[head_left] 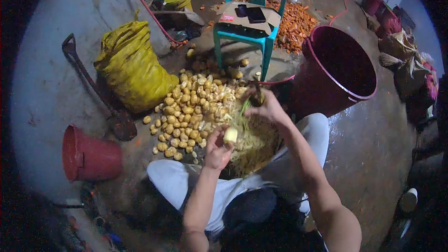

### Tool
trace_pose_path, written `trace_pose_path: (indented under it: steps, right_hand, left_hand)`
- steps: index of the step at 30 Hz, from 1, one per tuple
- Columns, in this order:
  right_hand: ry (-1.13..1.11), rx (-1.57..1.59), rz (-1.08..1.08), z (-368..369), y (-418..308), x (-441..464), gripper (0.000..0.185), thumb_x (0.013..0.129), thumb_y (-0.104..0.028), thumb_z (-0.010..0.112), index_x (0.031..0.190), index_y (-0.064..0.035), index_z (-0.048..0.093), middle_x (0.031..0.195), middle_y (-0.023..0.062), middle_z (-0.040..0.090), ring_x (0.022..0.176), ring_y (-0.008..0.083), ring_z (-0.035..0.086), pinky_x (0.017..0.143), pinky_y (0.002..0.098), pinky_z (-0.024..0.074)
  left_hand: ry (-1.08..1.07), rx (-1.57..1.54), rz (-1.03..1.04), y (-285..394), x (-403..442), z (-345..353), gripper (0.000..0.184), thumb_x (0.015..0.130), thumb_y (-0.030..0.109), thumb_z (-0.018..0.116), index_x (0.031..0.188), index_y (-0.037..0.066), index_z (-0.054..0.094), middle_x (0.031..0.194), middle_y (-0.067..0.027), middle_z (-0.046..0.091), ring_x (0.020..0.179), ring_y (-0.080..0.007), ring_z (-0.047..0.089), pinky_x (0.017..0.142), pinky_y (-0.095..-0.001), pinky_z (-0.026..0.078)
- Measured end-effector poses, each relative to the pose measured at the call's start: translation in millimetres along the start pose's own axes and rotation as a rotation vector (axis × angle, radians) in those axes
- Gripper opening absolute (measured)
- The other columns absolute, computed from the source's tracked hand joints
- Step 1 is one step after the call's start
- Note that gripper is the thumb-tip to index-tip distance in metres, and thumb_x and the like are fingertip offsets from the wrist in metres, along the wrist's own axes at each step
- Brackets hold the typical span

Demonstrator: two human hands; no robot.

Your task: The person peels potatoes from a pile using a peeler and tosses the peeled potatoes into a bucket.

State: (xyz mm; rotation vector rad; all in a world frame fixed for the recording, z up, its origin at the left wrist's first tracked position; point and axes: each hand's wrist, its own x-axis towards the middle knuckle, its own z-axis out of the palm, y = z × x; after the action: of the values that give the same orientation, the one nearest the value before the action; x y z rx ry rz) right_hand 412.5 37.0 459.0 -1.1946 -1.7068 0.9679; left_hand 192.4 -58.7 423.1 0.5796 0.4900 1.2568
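My left hand [217, 150] is closed round a pale, peeled potato [230, 135], held up over the heap on the floor. Just above and to the right, my right hand [269, 107] is closed on what looks like a knife [257, 92], dark and partly hidden by the fingers. A blurred greenish strip [244, 108] hangs beside the right fingers; I cannot tell what it is. In front of my hands lies a pile of potatoes [186, 109], mostly yellow-brown. Pale peelings [256, 140] are spread below my right hand, between my legs.
A stuffed yellow sack [133, 67] and a shovel [91, 79] stand left, with a red bucket [95, 156] nearer me. At right is a large maroon tub [310, 81]. A green chair [240, 38] holds cardboard and dark phone-like items. Orange scraps [296, 25] lie behind it.
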Motion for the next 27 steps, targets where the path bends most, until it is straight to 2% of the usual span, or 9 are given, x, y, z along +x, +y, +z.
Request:
trace_pose_path:
  steps: [1, 2, 6, 10, 15, 18, 21, 23, 27]
  right_hand:
    - [0.036, 0.188, 0.143, -3, 9, 5, 0.055, 0.062, -0.018, 0.089, 0.105, -0.0011, 0.060, 0.099, 0.0078, 0.065, 0.096, 0.0153, 0.058, 0.090, 0.0331, 0.0456]
    - [0.101, 0.065, -0.033, -7, 31, 12, 0.056, 0.061, -0.018, 0.089, 0.105, -0.0004, 0.059, 0.099, 0.0077, 0.065, 0.096, 0.0151, 0.057, 0.090, 0.0332, 0.0456]
    - [-0.056, 0.015, -0.171, 3, -30, -11, 0.056, 0.059, -0.022, 0.090, 0.103, -0.0020, 0.061, 0.100, 0.0066, 0.065, 0.097, 0.0181, 0.059, 0.090, 0.0340, 0.0459]
    - [0.079, 0.143, 0.041, -8, 13, 9, 0.054, 0.059, -0.017, 0.090, 0.102, -0.0044, 0.060, 0.102, 0.0023, 0.061, 0.098, 0.0124, 0.054, 0.087, 0.0299, 0.0435]
    - [-0.033, 0.024, -0.144, 7, -26, -9, 0.055, 0.058, -0.019, 0.090, 0.102, -0.0054, 0.060, 0.102, -0.0001, 0.061, 0.096, 0.0124, 0.054, 0.087, 0.0300, 0.0426]
    - [0.130, 0.101, 0.106, -5, -1, 3, 0.055, 0.060, -0.022, 0.090, 0.104, -0.0036, 0.062, 0.101, 0.0070, 0.065, 0.099, 0.0175, 0.058, 0.090, 0.0328, 0.0451]
    - [0.163, -0.017, -0.041, -9, 16, 9, 0.055, 0.061, -0.022, 0.089, 0.104, -0.0030, 0.061, 0.098, 0.0069, 0.066, 0.094, 0.0166, 0.060, 0.087, 0.0327, 0.0475]
    - [0.112, -0.020, -0.117, -5, 11, 7, 0.054, 0.063, -0.022, 0.089, 0.105, -0.0019, 0.061, 0.098, 0.0064, 0.066, 0.093, 0.0158, 0.060, 0.086, 0.0333, 0.0483]
    - [0.075, 0.034, 0.041, -4, 11, 5, 0.050, 0.064, -0.021, 0.088, 0.103, -0.0064, 0.061, 0.102, -0.0004, 0.061, 0.095, 0.0120, 0.053, 0.086, 0.0290, 0.0427]
  left_hand:
    - [-0.075, -0.077, -0.073, 1, 2, -10, 0.056, 0.074, 0.001, 0.075, 0.124, 0.003, 0.051, 0.114, -0.0052, 0.058, 0.103, -0.0167, 0.055, 0.087, -0.0325, 0.047]
    - [-0.087, -0.076, -0.071, 1, 4, -6, 0.056, 0.074, 0.001, 0.075, 0.124, 0.003, 0.051, 0.114, -0.0052, 0.058, 0.103, -0.0167, 0.055, 0.087, -0.0325, 0.047]
    - [-0.031, -0.092, -0.030, -3, 4, -10, 0.059, 0.074, 0.001, 0.074, 0.127, 0.002, 0.049, 0.115, -0.0056, 0.058, 0.102, -0.0190, 0.056, 0.087, -0.0343, 0.047]
    - [-0.042, -0.034, 0.044, -2, -2, -5, 0.058, 0.075, 0.002, 0.074, 0.127, 0.002, 0.049, 0.115, -0.0075, 0.059, 0.105, -0.0225, 0.057, 0.090, -0.0363, 0.048]
    - [0.026, -0.119, 0.028, -4, 0, 1, 0.055, 0.077, 0.002, 0.071, 0.128, 0.003, 0.050, 0.120, -0.0092, 0.058, 0.111, -0.0238, 0.055, 0.092, -0.0370, 0.047]
    - [-0.008, -0.153, 0.061, -8, 0, -10, 0.048, 0.083, 0.008, 0.067, 0.127, 0.001, 0.051, 0.120, -0.0104, 0.057, 0.108, -0.0231, 0.055, 0.090, -0.0349, 0.047]
    - [-0.165, -0.281, -0.040, 11, 9, -7, 0.047, 0.084, 0.010, 0.066, 0.127, -0.002, 0.051, 0.117, -0.0116, 0.058, 0.105, -0.0233, 0.056, 0.089, -0.0322, 0.047]
    - [0.108, -0.133, 0.020, 27, 13, 3, 0.050, 0.083, 0.010, 0.068, 0.128, -0.003, 0.050, 0.115, -0.0132, 0.059, 0.102, -0.0230, 0.058, 0.088, -0.0295, 0.047]
    - [0.112, 0.090, 0.146, 27, 11, -14, 0.044, 0.086, 0.006, 0.066, 0.127, 0.000, 0.052, 0.110, -0.0114, 0.061, 0.095, -0.0206, 0.060, 0.086, -0.0295, 0.048]
